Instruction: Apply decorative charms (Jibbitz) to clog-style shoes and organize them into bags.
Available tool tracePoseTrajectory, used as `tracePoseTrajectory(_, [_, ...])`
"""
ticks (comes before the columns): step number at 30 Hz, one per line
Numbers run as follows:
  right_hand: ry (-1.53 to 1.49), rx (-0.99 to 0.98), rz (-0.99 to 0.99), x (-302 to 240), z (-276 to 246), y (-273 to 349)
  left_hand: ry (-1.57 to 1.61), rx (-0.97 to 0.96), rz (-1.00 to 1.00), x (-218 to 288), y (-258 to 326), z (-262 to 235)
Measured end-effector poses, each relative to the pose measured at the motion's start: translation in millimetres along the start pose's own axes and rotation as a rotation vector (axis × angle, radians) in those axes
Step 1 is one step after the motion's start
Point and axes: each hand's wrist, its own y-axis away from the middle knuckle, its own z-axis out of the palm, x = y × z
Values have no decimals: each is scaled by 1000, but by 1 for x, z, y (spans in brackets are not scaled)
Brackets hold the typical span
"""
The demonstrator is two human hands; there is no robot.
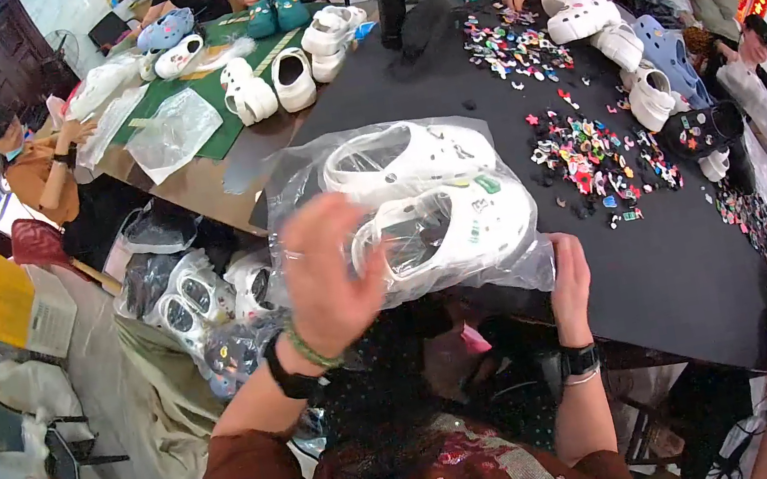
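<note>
A pair of white clogs (500, 210) with small charms lies side by side inside a clear plastic bag (295, 168), at the near edge of the black table. At the bag's near right corner, my right hand (569, 274) pinches the plastic. My left hand (328, 274) is raised over the bag's left end, in front of the clogs' heel openings. Motion smears its fingers, so whether it grips any plastic is unclear.
Loose colourful shoe charms (581, 145) are heaped on the black table (686, 290) to the right. More white clogs (250, 94) and a dark tumbler (390, 7) stand at the back. Bagged clogs (194, 291) are piled at my left. Several people sit around the tables.
</note>
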Motion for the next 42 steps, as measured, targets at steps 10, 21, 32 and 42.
tracePoseTrajectory(10, [-24,-71,147,-13,-5,2,-6,-400,-144,-122,8,7])
tracePoseTrajectory(21, [111,-74,117,-14,-21,-1,-233,-251,-91,-92,-29,57])
tracePoseTrajectory(32, [271,-80,114,-7,-20,2,638,-608,-771,-87,-36,28])
tracePoseTrajectory(42, [94,-173,276,-8,-30,-43,276,-862,-204,-110,-28,78])
